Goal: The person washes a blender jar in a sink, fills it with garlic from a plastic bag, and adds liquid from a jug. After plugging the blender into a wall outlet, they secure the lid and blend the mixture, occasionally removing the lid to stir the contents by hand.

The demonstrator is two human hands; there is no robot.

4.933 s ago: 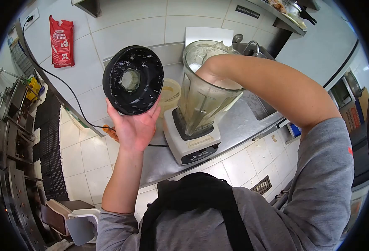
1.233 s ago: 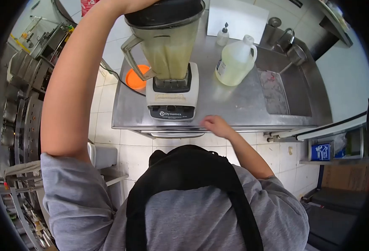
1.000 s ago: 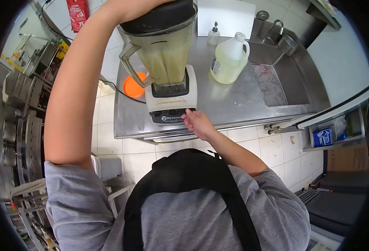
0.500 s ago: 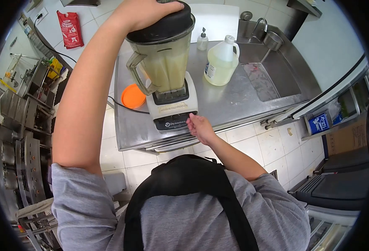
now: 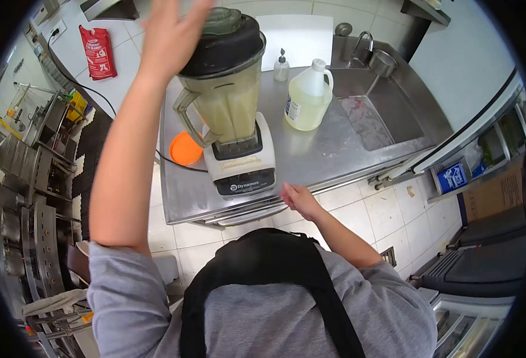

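A blender jar [image 5: 230, 110] holding a pale yellowish-green liquid stands upright on its white base [image 5: 241, 164], which has a black front panel [image 5: 245, 182]. Its black lid [image 5: 227, 51] is on, with a translucent cap [image 5: 221, 22] in the middle. My left hand [image 5: 176, 37] is raised at the lid's left side, fingers spread and smeared by motion, holding nothing. Just right of the base's front corner is my right hand [image 5: 301, 201], apart from the panel, its fingers loosely bent and nothing visible in them.
An orange lid [image 5: 186, 148] lies left of the base, by the black cord [image 5: 176, 162]. A jug of pale liquid [image 5: 306, 104] and a pump bottle [image 5: 281, 68] stand to the right. Further right, the steel sink [image 5: 415, 128] has a pot [image 5: 383, 62] at its back edge.
My left hand has come off the blender lid, uncovering its cap. My right hand has drawn back from the front panel, toward the right. The view has shifted slightly.
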